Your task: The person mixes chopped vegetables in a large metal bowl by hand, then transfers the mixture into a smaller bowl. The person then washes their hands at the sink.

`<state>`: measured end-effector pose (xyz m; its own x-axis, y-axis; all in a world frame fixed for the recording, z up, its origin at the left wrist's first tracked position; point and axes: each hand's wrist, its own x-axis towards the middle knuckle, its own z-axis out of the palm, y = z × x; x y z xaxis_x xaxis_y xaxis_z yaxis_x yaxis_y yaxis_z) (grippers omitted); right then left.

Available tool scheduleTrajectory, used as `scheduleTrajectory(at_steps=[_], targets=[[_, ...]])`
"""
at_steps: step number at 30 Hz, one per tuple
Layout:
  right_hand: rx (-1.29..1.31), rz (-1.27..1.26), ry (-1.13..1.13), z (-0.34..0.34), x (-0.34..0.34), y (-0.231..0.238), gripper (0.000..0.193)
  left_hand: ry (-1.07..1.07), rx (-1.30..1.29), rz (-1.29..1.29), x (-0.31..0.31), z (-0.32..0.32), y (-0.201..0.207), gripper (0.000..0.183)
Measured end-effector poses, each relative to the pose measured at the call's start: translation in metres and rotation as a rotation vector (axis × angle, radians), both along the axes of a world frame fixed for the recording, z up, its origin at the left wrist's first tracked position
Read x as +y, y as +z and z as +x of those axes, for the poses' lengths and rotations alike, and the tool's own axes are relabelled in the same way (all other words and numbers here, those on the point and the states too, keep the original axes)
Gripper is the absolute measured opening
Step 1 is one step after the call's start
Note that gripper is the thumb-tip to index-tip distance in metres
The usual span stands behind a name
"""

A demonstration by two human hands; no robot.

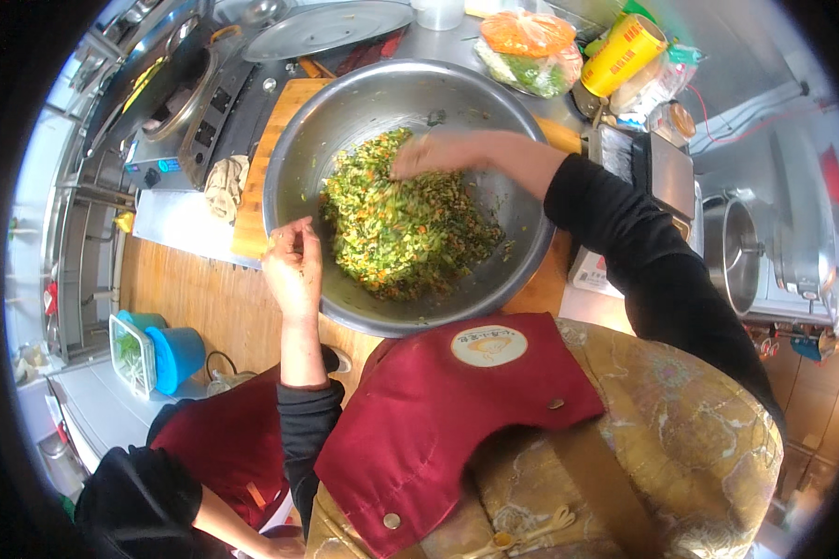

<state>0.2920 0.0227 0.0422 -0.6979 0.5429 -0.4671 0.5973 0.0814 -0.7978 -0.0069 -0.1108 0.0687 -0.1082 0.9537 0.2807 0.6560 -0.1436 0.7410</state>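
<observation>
A large steel mixing bowl (494, 93) holds a heap of finely chopped filling (410, 233), green with orange and pale bits. At the bowl's left rim is my left hand (294, 265), its fingers curled over the edge. Bits of food cling to those fingers. My right hand (433, 156) reaches in from the right, over the upper part of the heap. Motion smears its fingers, so their grip is hidden from me. Under the bowl lies a wooden board (252, 219).
An electric cooker with a wok (149, 102) stands at the upper left, beside a crumpled cloth (226, 186). Bagged vegetables (531, 56) and a yellow cylindrical container (625, 56) are at the back right. A kitchen scale (664, 172) sits right of the bowl. Another person (224, 438) is at lower left.
</observation>
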Motion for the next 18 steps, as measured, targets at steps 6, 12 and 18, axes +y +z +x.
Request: scheduleTrajectory(at_steps=[6, 12, 18], targets=[[0.101, -0.175, -0.776, -0.062, 0.079, -0.083, 0.05, -0.005, 0.01, 0.024, 0.002, 0.001, 0.001, 0.014], [-0.194, 0.189, 0.249, -0.17, -0.006, -0.043, 0.06, 0.004, 0.014, 0.009, 0.001, 0.001, 0.0, 0.015], [0.132, 0.48, 0.729, -0.096, -0.033, -0.004, 0.043, -0.005, -0.006, 0.018, 0.001, 0.002, 0.002, 0.016]])
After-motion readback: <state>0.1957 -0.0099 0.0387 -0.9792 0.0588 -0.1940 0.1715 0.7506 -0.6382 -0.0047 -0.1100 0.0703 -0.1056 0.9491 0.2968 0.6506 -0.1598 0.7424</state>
